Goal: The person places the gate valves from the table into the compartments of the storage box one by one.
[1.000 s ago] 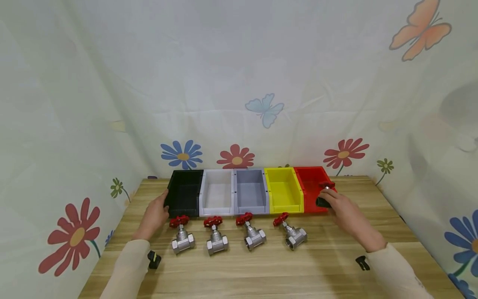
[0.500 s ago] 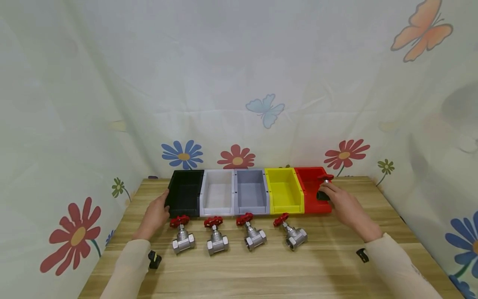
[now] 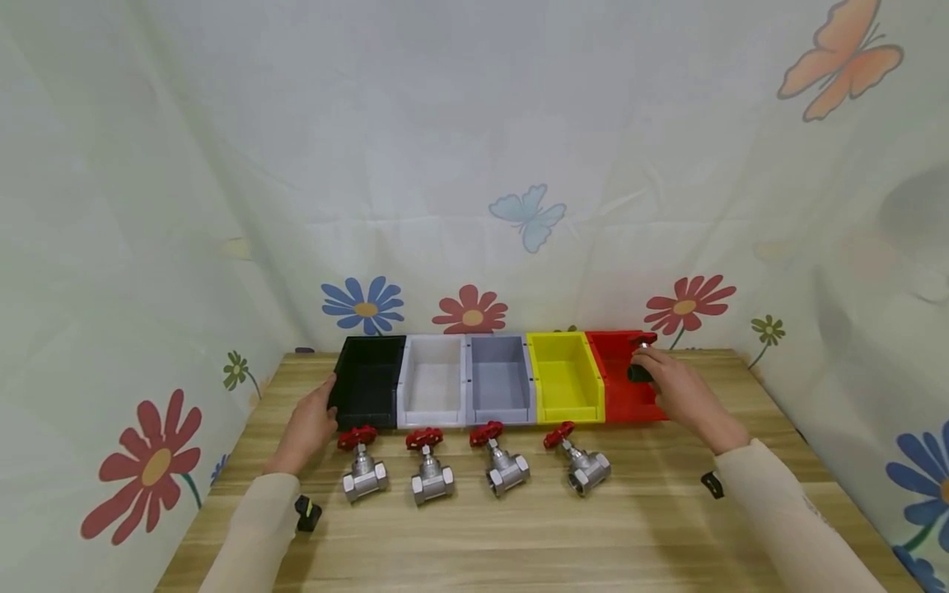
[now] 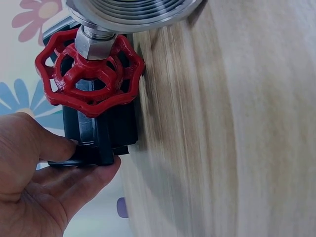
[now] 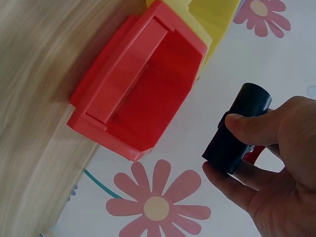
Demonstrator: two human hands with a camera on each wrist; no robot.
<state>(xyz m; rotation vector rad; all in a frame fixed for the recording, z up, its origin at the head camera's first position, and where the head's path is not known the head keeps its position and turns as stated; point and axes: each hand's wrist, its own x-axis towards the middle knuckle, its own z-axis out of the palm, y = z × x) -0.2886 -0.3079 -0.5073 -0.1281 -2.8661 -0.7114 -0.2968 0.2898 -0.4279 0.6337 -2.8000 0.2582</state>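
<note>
My left hand (image 3: 306,427) pinches the left wall of the black bin (image 3: 368,418) between thumb and fingers. The left wrist view shows that grip on the bin's edge (image 4: 103,140). In my right hand (image 3: 685,399) is a black valve (image 3: 639,373) with a red handwheel, held above the red bin (image 3: 630,408). In the right wrist view, thumb and fingers grasp the valve's black tubular body (image 5: 238,128), apart from the red bin; the fingers partly hide its red wheel. Several silver valves with red handwheels lie in a row before the bins, the leftmost valve (image 3: 363,478) nearest my left hand.
White (image 3: 432,418), grey (image 3: 502,416) and yellow (image 3: 569,413) bins stand side by side between the black and red ones. They sit towards the back of a wooden table (image 3: 474,543). A flower-printed curtain (image 3: 415,165) surrounds the table.
My right hand has moved the black valve farther back and slightly left above the red bin. The left hand stays on the black bin, and the silver valves have not moved.
</note>
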